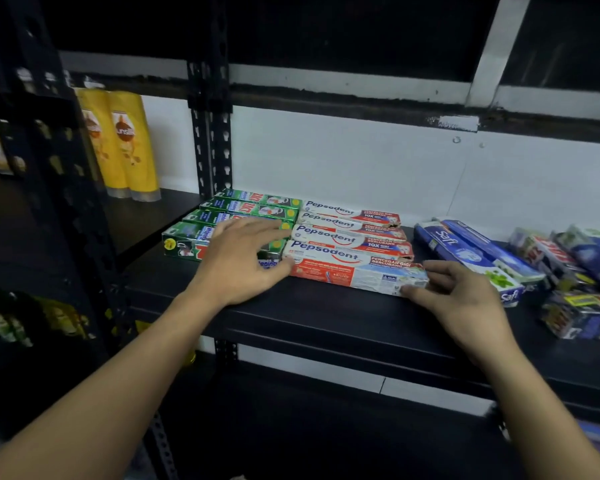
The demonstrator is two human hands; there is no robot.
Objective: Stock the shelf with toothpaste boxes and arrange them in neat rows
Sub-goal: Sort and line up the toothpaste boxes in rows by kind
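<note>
Both hands are up on the black shelf point(326, 323) now, one at each end of the front Pepsodent box point(354, 268). The left hand point(243, 261) is spread wide and flat, fingers lying over the green boxes point(253, 207), thumb against the near box's left end. The right hand point(458, 299) is half curled, thumb and forefinger pinching the right end of that same box. It lies flat at the front of a row of four Pepsodent boxes, stacked back toward the white wall, side by side and touching. The green boxes make a matching row of four just to the left, butted up against them. To the right, two blue Safi boxes point(465, 251) lie at an angle, and beyond them a loose heap of boxes point(575, 271). Far left, yellow shampoo bottles point(125, 143) stand upright in the next bay.
</note>
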